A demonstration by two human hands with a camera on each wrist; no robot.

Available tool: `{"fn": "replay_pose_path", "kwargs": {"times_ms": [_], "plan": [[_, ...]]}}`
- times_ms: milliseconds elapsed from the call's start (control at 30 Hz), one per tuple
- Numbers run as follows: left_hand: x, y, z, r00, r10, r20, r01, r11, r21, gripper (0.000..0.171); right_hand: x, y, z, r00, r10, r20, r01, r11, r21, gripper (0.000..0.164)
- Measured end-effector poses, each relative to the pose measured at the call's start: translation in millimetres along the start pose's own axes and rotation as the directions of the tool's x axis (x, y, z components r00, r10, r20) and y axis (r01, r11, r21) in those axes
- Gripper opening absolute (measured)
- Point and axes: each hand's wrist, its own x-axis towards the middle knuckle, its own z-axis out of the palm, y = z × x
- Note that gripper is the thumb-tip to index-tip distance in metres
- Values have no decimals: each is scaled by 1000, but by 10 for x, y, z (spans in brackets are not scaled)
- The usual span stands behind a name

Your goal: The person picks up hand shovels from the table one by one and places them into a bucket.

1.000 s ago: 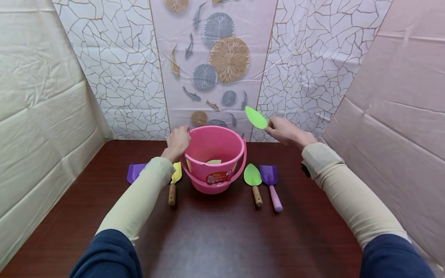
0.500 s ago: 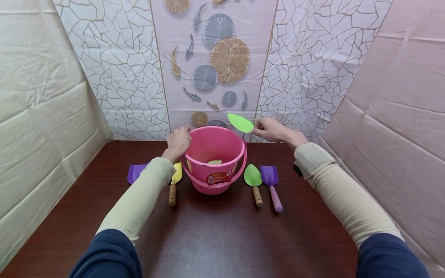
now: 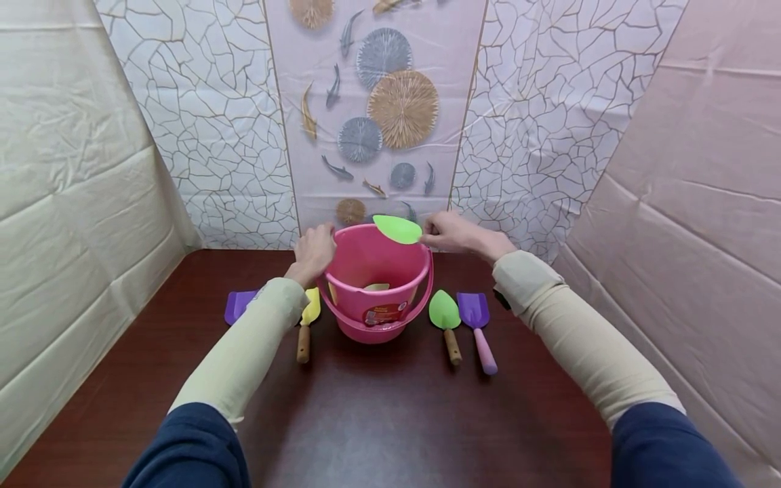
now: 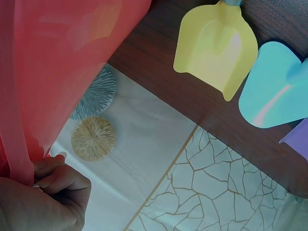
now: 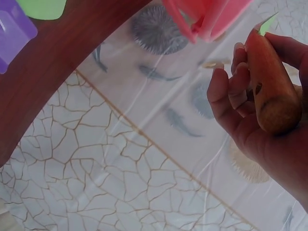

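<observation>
A pink bucket (image 3: pixel 373 298) stands toward the back of the table, its handle hanging down in front. My left hand (image 3: pixel 315 251) grips the bucket's rim at the left side; in the left wrist view its fingers curl there beside the handle strap. My right hand (image 3: pixel 453 234) holds a green toy trowel (image 3: pixel 398 229), whose leaf-shaped blade points left over the bucket's back right rim. The right wrist view shows the fingers around its wooden handle (image 5: pixel 274 86). Inside the bucket a pale green piece (image 3: pixel 376 287) shows, mostly hidden by the front wall.
Left of the bucket lie a yellow shovel (image 3: pixel 310 308) and a purple shovel (image 3: pixel 238 306), with a light blue shovel (image 4: pixel 272 89) between them. To its right are another green trowel (image 3: pixel 444 312) and a purple shovel with pink handle (image 3: pixel 473 312). A patterned cloth backs the table.
My right hand has moved left and slightly down, bringing the green trowel from right of the bucket to over its rim. The left hand keeps its place on the bucket.
</observation>
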Motion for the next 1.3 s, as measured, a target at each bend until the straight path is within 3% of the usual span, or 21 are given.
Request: {"fn": "replay_pose_path", "kwargs": {"times_ms": [167, 567, 833, 1033, 1300], "plan": [[12, -7, 8, 1000, -1, 4, 1, 1000, 5, 35, 88, -82, 43, 999, -6, 33, 6, 1000, -13, 13], [11, -6, 22, 1000, -3, -2, 4, 1000, 12, 35, 265, -218, 171, 988, 75, 132, -68, 996, -60, 17], [34, -23, 30, 1000, 2, -24, -2, 1000, 13, 35, 363, -345, 254, 978, 130, 161, -101, 980, -174, 21], [31, -29, 40, 1000, 1, -23, -1, 1000, 8, 34, 421, -416, 342, 975, 127, 182, -82, 968, -238, 31], [16, -8, 23, 1000, -8, -15, 8, 1000, -1, 33, 484, -434, 470, 970, 113, 217, -58, 968, -243, 40]]}}
